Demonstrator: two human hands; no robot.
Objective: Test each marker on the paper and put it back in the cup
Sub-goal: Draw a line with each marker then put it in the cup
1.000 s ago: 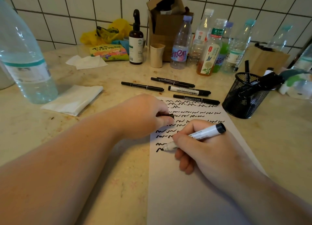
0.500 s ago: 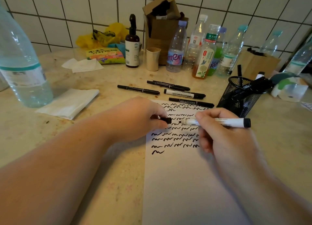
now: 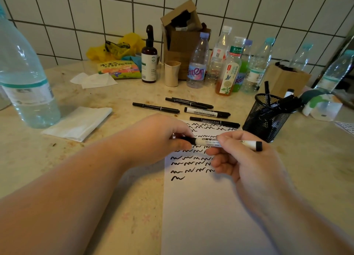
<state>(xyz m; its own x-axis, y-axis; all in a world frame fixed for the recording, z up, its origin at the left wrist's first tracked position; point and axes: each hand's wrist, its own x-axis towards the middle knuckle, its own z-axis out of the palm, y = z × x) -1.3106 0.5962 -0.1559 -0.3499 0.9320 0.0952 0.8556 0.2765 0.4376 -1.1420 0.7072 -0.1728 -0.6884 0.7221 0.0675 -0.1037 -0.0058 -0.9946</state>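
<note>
Marker point(image 3: 226, 142) lay level above the paper point(image 3: 201, 207), my right hand point(image 3: 241, 159) gripping its barrel, my left hand point(image 3: 162, 140) pinching the black cap point(image 3: 188, 140) at its tip. Cup point(image 3: 266, 119) stood right of the paper, on the tabletop point(image 3: 316, 149).

White marker point(image 3: 228, 142), black cap on, held level over paper point(image 3: 203, 212). Paper flat, rows of black squiggles up top. Five black markers point(image 3: 207, 112) lie beyond it. Mesh cup point(image 3: 266, 119) upright, holding several more.

Stained beige surface point(image 3: 134, 207) carries: paper point(image 3: 206, 216), loose markers point(image 3: 206, 112), mesh cup point(image 3: 266, 119), folded tissue point(image 3: 78, 123), large bottle point(image 3: 26, 82), rear bottles point(image 3: 197, 63), cardboard box point(image 3: 182, 36).
</note>
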